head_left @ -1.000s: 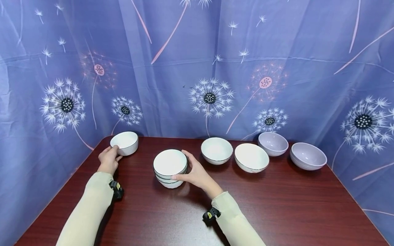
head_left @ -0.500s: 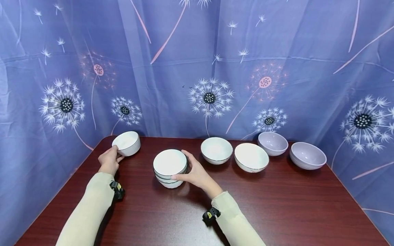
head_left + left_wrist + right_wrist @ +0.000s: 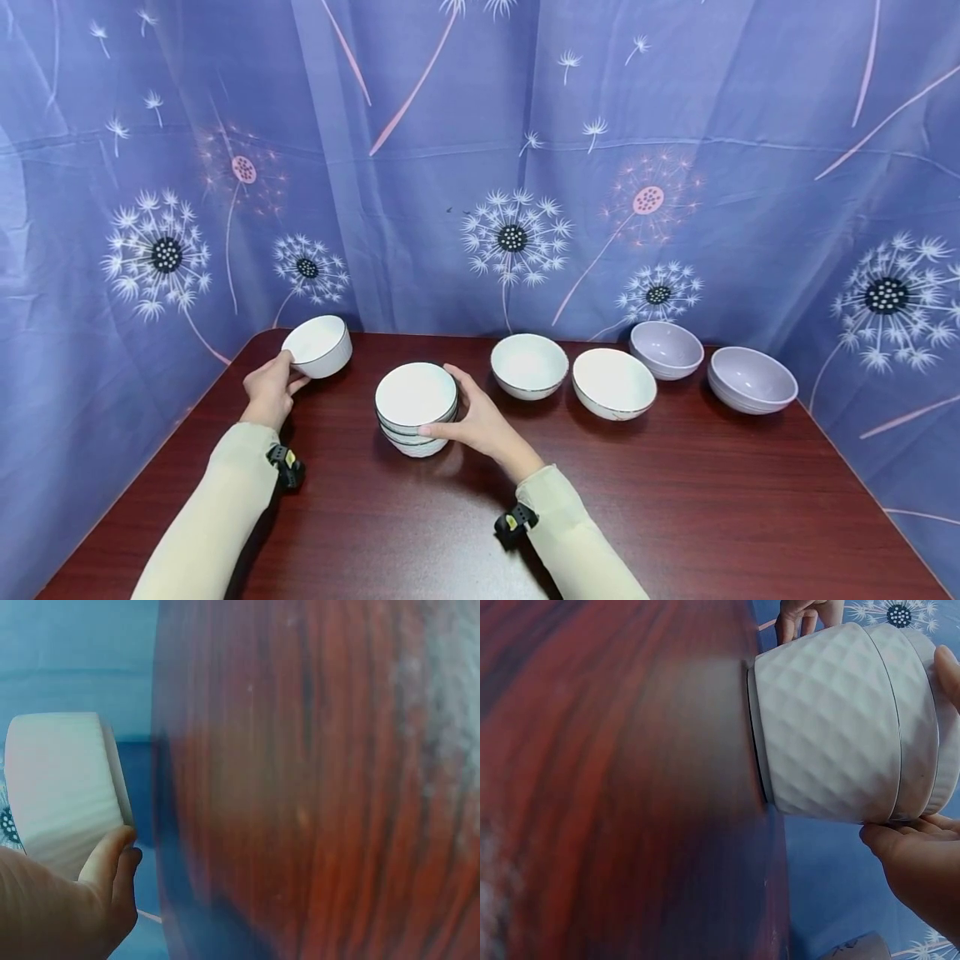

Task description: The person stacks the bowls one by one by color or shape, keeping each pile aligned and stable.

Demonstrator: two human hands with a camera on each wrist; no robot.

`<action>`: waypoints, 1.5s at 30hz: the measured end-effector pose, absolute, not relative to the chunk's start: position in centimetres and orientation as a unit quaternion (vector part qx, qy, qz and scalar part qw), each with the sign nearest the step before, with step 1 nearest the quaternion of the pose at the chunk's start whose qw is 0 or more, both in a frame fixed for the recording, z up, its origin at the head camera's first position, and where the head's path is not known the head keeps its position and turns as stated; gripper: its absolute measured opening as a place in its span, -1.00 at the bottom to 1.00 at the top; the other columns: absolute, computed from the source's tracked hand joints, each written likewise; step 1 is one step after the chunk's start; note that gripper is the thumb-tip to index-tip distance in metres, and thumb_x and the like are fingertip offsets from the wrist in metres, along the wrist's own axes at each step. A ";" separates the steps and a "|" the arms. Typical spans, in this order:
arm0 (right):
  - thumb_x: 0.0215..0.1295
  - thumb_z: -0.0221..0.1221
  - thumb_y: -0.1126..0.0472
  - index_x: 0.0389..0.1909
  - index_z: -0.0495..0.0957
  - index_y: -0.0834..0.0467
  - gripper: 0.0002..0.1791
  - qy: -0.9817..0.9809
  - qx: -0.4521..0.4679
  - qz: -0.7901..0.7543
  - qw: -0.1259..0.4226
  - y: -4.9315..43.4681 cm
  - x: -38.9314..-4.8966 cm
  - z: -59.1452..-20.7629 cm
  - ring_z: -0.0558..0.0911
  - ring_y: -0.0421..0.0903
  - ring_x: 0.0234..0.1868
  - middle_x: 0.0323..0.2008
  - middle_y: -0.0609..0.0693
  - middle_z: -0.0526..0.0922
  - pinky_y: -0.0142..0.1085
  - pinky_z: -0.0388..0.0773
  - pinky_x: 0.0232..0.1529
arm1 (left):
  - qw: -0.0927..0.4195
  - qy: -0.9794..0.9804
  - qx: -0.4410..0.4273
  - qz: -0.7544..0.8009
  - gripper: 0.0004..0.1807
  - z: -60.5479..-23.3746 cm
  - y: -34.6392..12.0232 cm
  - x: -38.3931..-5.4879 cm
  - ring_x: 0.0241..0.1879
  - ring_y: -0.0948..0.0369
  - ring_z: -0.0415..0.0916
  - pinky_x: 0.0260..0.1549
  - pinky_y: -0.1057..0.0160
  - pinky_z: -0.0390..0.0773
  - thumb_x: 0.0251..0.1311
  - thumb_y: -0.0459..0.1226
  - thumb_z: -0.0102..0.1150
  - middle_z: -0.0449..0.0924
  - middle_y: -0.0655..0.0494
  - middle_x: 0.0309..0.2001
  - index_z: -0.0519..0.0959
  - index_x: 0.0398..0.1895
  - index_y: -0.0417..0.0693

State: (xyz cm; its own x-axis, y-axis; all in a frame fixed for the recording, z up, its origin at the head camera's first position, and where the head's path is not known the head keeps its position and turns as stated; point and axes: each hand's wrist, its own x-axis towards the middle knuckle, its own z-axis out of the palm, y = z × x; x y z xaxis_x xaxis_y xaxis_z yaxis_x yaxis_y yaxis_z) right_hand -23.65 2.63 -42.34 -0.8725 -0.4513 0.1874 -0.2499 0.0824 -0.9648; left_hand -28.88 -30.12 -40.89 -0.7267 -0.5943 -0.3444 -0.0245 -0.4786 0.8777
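The left hand (image 3: 270, 390) is gripping a ribbed white bowl (image 3: 320, 348) by its near-left side at the desk's (image 3: 675, 500) far left. The round bowl is opening upward, its rim tipping down toward those fingers. The right hand (image 3: 476, 421) is gripping an upright stack of white bowls (image 3: 416, 408), which is standing between the ribbed bowl and two white bowls (image 3: 529, 365). Lavender bowls (image 3: 752, 379) are sitting farther right, before a curtain (image 3: 420, 233).
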 end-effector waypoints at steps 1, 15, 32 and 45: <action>-0.06 0.46 0.25 0.47 0.03 0.21 0.09 0.732 -0.239 -0.633 0.079 2.6 -23.6 -42.3 0.21 0.03 0.41 0.39 0.17 0.23 -0.04 0.16 0.40 | 0.178 -0.481 0.321 -0.796 -0.82 -40.8 -30.0 -28.8 -0.63 0.25 0.57 -0.50 0.22 0.69 0.06 -0.49 -0.02 0.57 0.14 -0.61 0.55 -0.29 -0.23; -0.09 0.49 0.22 0.47 0.04 0.18 0.11 0.735 -0.237 -0.631 0.076 2.6 -23.6 -42.3 0.22 0.00 0.41 0.37 0.15 0.26 -0.07 0.16 0.40 | 0.134 -0.536 0.229 -0.801 -0.73 -39.0 -28.4 -27.2 -0.59 0.23 0.61 -0.45 0.24 0.69 0.10 -0.49 -0.06 0.63 0.12 -0.63 0.60 -0.57 -0.07; -0.07 0.46 0.27 0.46 0.04 0.24 0.08 0.730 -0.236 -0.636 0.080 2.5 -23.6 -42.3 0.20 0.02 0.42 0.39 0.17 0.22 -0.05 0.14 0.41 | 0.082 -0.572 0.121 -0.807 -0.67 -35.7 -25.4 -25.4 -0.52 0.26 0.59 -0.39 0.25 0.70 0.18 -0.51 -0.07 0.60 0.13 -0.52 0.62 -0.58 -0.06; -0.08 0.46 0.29 0.45 0.05 0.22 0.08 0.731 -0.236 -0.636 0.075 2.5 -23.6 -42.3 0.20 0.02 0.42 0.39 0.18 0.23 -0.07 0.13 0.42 | 0.050 -0.613 0.066 -0.786 -0.68 -34.5 -23.3 -24.5 -0.48 0.26 0.59 -0.35 0.25 0.70 0.22 -0.47 0.00 0.61 0.16 -0.49 0.66 -0.56 0.01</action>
